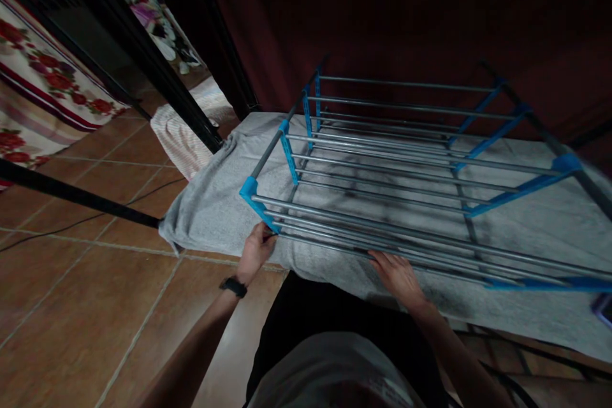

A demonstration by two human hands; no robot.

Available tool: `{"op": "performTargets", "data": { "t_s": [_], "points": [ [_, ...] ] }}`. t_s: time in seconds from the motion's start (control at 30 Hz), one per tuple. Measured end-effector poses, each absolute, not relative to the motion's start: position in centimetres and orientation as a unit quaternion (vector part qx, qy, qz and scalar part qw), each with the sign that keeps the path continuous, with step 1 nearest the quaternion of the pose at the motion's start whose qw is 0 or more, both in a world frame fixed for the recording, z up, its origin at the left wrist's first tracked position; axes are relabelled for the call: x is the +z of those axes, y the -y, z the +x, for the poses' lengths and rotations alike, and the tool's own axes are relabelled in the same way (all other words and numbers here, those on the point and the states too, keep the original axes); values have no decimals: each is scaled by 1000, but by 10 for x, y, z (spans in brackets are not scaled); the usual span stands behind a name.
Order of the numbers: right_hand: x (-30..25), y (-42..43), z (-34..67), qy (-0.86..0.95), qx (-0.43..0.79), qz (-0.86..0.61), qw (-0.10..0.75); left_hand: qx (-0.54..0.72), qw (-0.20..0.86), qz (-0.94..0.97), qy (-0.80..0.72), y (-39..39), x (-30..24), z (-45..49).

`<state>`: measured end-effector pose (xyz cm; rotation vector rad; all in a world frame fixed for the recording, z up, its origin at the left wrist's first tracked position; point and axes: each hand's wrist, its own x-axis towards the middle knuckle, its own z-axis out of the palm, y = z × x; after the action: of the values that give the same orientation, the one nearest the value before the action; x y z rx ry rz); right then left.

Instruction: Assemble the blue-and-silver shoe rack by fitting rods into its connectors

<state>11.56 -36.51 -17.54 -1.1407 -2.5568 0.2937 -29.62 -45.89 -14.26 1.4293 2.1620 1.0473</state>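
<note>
A rack of grey metal rods with blue plastic joints (287,152), shaped like a shoe rack, lies on a grey cloth (210,204). At its near left corner, my left hand (257,247) pinches the end of the lowest front rod (325,243) beside the blue end piece. Further right along that rod, my right hand (396,273) has its fingers over the metal, the thumb hidden beneath. Long side tubes and crossbars rise behind both hands. The right end of the frame reaches the picture's edge.
Black bars (95,204) cross the left side above a tiled floor (109,293) with a thin cable. A striped cloth (184,140) hangs past a dark post. A dark red panel (406,25) stands behind, and a phone-like object (603,308) lies at the right edge.
</note>
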Motion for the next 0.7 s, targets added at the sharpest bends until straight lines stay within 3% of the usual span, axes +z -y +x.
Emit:
{"op": "performTargets", "data": {
  "t_s": [0.13, 0.27, 0.53, 0.7],
  "points": [
    [-171, 377, 130, 869, 118, -415, 241, 318, 12, 590, -742, 490, -146, -269],
    [-170, 401, 153, 790, 139, -492, 340, 221, -42, 748, -624, 484, -152, -232],
    [-174, 429, 231, 435, 120, -712, 538, 173, -7, 816, -551, 416, -168, -197],
    [-171, 408, 272, 433, 134, -710, 539, 143, 75, 814, -557, 401, -174, -210]
  ]
}}
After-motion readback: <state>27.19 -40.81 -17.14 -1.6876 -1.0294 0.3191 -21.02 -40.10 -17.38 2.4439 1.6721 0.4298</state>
